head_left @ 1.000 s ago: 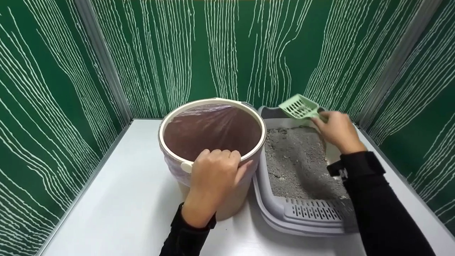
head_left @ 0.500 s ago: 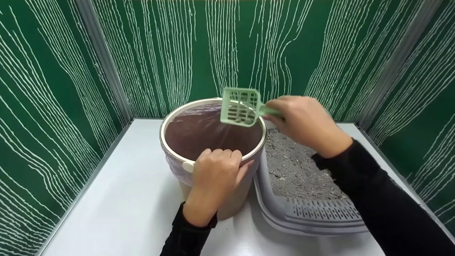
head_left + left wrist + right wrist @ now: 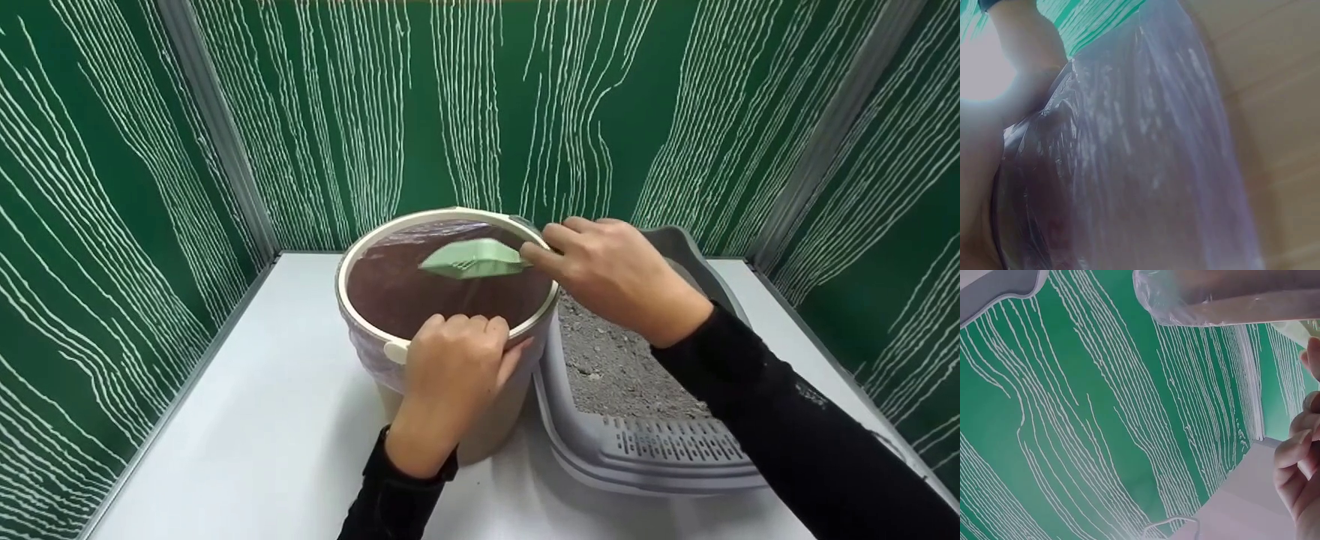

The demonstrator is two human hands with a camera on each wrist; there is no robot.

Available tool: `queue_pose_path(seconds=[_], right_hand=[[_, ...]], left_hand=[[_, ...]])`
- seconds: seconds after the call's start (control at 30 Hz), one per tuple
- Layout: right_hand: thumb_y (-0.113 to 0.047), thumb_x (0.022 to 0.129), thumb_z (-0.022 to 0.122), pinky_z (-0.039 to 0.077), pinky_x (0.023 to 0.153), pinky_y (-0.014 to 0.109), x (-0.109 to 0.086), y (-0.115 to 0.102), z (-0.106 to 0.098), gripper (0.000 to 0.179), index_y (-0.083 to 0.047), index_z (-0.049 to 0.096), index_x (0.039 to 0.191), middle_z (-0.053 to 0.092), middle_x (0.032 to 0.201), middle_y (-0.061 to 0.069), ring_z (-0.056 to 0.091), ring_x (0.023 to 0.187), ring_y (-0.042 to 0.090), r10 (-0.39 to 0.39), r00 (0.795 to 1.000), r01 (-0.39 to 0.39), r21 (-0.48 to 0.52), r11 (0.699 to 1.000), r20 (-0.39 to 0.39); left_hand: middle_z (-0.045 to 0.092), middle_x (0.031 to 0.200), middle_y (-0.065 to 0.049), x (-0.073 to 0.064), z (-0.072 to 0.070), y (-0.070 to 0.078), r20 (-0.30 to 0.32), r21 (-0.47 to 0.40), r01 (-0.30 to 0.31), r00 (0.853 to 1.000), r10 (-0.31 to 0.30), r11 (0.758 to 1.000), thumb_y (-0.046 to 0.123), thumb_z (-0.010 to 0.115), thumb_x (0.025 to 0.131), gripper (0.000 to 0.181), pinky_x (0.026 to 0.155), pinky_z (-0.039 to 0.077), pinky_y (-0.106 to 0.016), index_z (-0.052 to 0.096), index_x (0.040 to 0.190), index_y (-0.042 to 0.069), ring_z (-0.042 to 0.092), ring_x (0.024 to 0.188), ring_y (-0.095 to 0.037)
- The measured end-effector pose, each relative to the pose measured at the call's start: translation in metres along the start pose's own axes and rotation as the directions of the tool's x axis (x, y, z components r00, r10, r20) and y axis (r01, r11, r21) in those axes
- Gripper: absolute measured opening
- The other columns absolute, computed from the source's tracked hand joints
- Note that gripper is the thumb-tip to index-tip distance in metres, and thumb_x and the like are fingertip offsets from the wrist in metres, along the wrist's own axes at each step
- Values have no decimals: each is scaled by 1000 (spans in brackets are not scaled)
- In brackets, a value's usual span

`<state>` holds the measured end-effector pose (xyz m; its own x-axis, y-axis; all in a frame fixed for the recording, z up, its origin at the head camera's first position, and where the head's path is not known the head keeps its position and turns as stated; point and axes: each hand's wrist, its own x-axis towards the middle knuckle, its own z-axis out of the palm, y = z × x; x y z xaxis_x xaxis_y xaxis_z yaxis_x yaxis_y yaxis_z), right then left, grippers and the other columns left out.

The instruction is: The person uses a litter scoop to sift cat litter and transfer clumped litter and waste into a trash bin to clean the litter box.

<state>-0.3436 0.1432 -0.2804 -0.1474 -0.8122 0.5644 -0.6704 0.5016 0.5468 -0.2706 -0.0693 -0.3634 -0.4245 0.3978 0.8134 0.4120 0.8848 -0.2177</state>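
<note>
My left hand (image 3: 454, 360) grips the near rim of a round bin (image 3: 342, 289), its fingers curled over the edge. A thin clear-purple plastic bag (image 3: 1129, 140) lines the bin and folds down outside it. My right hand (image 3: 611, 274) holds a light green slotted litter scoop (image 3: 480, 259) by the handle, which the fingers mostly hide. The scoop's head hangs tilted over the bin's opening, seen nearly edge-on. In the right wrist view, curled fingers (image 3: 1294, 455) show beside a sliver of the scoop. The bottom of the bin is hidden.
A grey litter box (image 3: 577, 442) with grey litter (image 3: 622, 375) stands right against the bin, partly under my right arm. Both rest on a white table (image 3: 247, 420). Green walls with white wavy lines (image 3: 465, 97) enclose the back and sides.
My right hand has carried the scoop leftward from above the litter box to over the bin, then turned and lowered it. My left hand has stayed on the rim.
</note>
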Motion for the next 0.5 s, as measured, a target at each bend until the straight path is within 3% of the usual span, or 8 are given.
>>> queue_pose_path(seconds=[0.1,0.17,0.27,0.33,0.37,0.43,0.47,0.5], right_hand=[[-21,101,73,50,46,33,-3,2,-4,21,-3,72,112,69,80,9,62,57,21,92,994,-88,67,994,-57],[-20,100,74,52,47,32,-6,5,-10,27,0,73,119,76,87,13,68,58,22,172,980,-158,130,979,-97],[-17,102,72,51,46,31,-11,9,-28,29,4,71,122,79,96,19,69,57,24,308,945,-287,166,943,-114],[-20,105,67,47,43,32,-17,9,-48,30,4,71,123,78,91,19,63,51,23,425,904,-413,150,898,-57],[-22,107,65,43,41,32,-21,9,-60,30,2,72,123,76,82,17,57,48,22,487,873,-483,122,867,-6],[-27,109,61,37,41,34,-31,10,-83,31,0,75,116,66,68,12,48,47,21,604,782,-617,56,785,156],[-28,109,59,35,42,35,-38,12,-92,32,-1,76,107,59,63,10,45,47,20,644,720,-669,13,743,258],[-29,109,58,35,42,35,-44,15,-99,33,-3,76,100,53,61,7,42,48,20,664,645,-710,-23,703,377]], left_hand=[[61,61,2,0,0,0,2,-3,0,1000,0,1000,46,84,88,41,53,41,-34,62,71,16,60,54,-20],[61,61,2,0,0,0,0,-6,-1,1000,1,1000,46,83,89,41,53,40,-33,61,71,15,59,54,-20],[60,61,2,0,0,0,-7,-13,-2,1000,2,1000,46,83,89,42,52,40,-33,60,70,15,59,53,-20],[60,60,2,0,0,0,-11,-17,-5,1000,5,1000,46,82,90,43,52,40,-33,60,70,15,59,53,-20],[59,60,2,0,0,0,-14,-19,-7,1000,6,1000,46,82,91,44,52,40,-33,59,69,16,59,52,-20],[57,59,2,0,0,0,-17,-25,-8,1000,8,1000,47,80,92,45,51,39,-33,57,68,16,57,51,-20],[56,58,2,0,0,1,-19,-28,-10,1000,9,1000,47,80,93,46,51,39,-33,56,68,16,56,50,-20],[55,58,2,1,1,0,-22,-32,-10,1000,10,999,46,79,93,46,51,38,-33,55,67,16,56,50,-20]])
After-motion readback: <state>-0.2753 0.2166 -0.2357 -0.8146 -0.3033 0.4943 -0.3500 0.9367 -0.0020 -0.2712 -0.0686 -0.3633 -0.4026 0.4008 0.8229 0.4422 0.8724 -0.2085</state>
